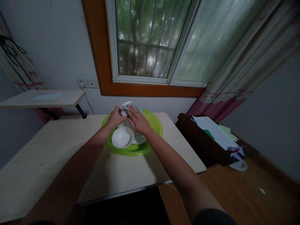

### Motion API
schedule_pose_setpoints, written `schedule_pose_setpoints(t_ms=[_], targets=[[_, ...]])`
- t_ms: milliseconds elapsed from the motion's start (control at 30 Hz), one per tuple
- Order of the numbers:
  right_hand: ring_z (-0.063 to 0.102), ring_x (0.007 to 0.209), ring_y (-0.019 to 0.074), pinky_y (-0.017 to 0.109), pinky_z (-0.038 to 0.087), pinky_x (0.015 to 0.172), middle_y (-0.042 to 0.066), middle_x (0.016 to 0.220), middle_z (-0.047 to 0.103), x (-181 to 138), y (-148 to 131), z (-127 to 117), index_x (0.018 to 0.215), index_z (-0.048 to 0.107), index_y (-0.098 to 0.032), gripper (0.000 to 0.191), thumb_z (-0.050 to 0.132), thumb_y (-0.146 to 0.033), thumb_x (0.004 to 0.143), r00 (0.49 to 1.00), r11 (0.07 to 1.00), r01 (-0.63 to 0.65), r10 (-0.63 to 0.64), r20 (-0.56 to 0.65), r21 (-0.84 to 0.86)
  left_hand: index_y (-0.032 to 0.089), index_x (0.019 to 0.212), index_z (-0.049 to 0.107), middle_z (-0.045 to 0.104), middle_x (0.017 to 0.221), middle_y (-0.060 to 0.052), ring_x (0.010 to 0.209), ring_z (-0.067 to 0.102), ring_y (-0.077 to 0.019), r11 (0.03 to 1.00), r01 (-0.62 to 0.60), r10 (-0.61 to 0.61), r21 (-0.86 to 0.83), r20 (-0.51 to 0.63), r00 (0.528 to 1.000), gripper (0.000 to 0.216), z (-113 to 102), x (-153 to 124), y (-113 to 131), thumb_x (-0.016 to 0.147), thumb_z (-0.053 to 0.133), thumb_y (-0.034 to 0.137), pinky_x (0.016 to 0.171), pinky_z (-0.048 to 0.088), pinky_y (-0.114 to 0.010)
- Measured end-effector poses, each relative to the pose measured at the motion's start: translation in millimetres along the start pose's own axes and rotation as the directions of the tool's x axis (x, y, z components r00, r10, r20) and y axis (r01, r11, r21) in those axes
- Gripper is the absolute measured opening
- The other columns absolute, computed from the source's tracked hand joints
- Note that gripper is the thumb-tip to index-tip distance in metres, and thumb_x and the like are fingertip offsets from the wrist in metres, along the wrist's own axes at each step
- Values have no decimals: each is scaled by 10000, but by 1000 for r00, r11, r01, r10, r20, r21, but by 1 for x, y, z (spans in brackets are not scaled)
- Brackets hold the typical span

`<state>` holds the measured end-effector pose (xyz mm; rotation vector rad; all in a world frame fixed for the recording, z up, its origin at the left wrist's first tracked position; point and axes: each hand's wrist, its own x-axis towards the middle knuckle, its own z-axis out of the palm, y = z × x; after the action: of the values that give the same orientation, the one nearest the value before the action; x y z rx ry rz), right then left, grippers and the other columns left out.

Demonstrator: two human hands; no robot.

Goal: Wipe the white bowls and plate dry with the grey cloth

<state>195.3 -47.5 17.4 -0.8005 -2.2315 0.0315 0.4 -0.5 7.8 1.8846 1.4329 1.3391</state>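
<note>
My left hand is closed on the edge of a white bowl, held up over the far part of a lime green basket. My right hand presses a thin grey cloth against that bowl, fingers laid over the cloth. Much of the raised bowl is hidden by both hands and the cloth. Below them in the basket, a white bowl faces up at the front left. Another white dish lies beside it, partly covered by my right hand and the bowl.
The basket stands on a pale wooden table against the wall. A raised shelf with a sheet of paper is at the left. Right of the table, a dark brown piece of furniture bears papers. A window is above.
</note>
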Motion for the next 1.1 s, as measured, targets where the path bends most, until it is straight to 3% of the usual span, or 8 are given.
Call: schedule_pose_setpoints(t_ms=[133, 233, 367, 533, 833, 1100], targets=[[214, 1606, 229, 484, 205, 1320, 59, 1722, 252, -5, 18, 4, 1621, 337, -261, 603, 409, -482, 1064, 967, 970, -209, 224, -118, 127, 203, 1109, 535, 699, 1046, -70, 949, 686, -230, 986, 84, -90, -145, -31, 995, 543, 1, 5, -6, 663, 832, 292, 819, 563, -360], [312, 1571, 277, 521, 249, 1296, 121, 1665, 376, -9, 34, 9, 1613, 357, -225, 750, 517, -613, 991, 918, 900, -351, 386, -96, 259, 206, 1123, 536, 699, 1075, -83, 1009, 693, -257, 966, 119, -127, -229, -22, 992, 531, 1, 6, -9, 681, 823, 270, 823, 590, -390], [392, 1527, 299, 506, 286, 1275, 165, 1638, 410, -11, 45, 14, 1585, 400, -176, 910, 650, -687, 874, 874, 834, -404, 473, -110, 376, 212, 1123, 521, 687, 1115, -87, 1007, 694, -250, 935, 130, -128, -329, 28, 991, 534, 1, 5, -10, 684, 816, 286, 792, 613, -387], [461, 1470, 307, 501, 343, 1242, 166, 1593, 473, -10, 44, 12, 1553, 445, -188, 928, 743, -651, 805, 819, 785, -447, 552, -155, 429, 213, 1118, 502, 673, 1102, -74, 924, 694, -211, 889, 169, -117, -426, 144, 983, 548, 2, 2, -7, 688, 812, 347, 719, 622, -355], [486, 1441, 318, 518, 341, 1237, 162, 1561, 512, -10, 43, 11, 1526, 486, -186, 871, 722, -644, 824, 808, 784, -466, 566, -163, 411, 211, 1123, 518, 654, 1169, -112, 894, 689, -213, 862, 205, -137, -463, 177, 975, 513, 1, -1, 1, 722, 811, 339, 663, 612, -339], [439, 1491, 276, 514, 313, 1264, 108, 1583, 503, -8, 32, 7, 1557, 459, -247, 648, 437, -603, 1016, 906, 922, -314, 362, -218, 228, 212, 1117, 517, 661, 1182, -106, 919, 694, -210, 872, 247, -199, -423, 155, 968, 382, 1, 2, -4, 825, 718, 355, 643, 621, -318]])
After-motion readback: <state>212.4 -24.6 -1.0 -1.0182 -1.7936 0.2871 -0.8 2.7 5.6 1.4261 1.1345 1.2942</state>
